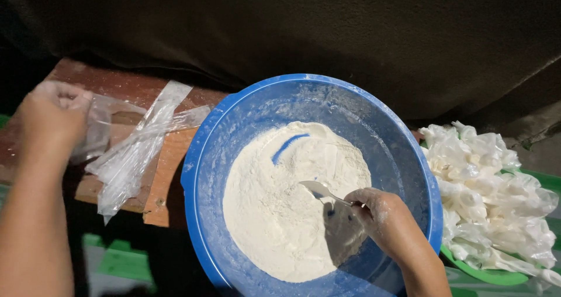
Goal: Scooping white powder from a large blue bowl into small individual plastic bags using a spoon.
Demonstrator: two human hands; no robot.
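- Head view: right hand (383, 215) is reaching into the blue basin (234, 127), fingers closed around a spoon (321, 190) whose tip is sitting in the white flour (280, 215).
- Left hand (52, 113), floury, is curling its fingers onto clear plastic bags (131, 156) lying on the worn wooden bench (169, 162), left of the basin.
- Filled white bags (491, 192) are piling in a green tray (485, 273) on the right.
- Dark cloth (350, 28) is hanging behind; lighting is dim.
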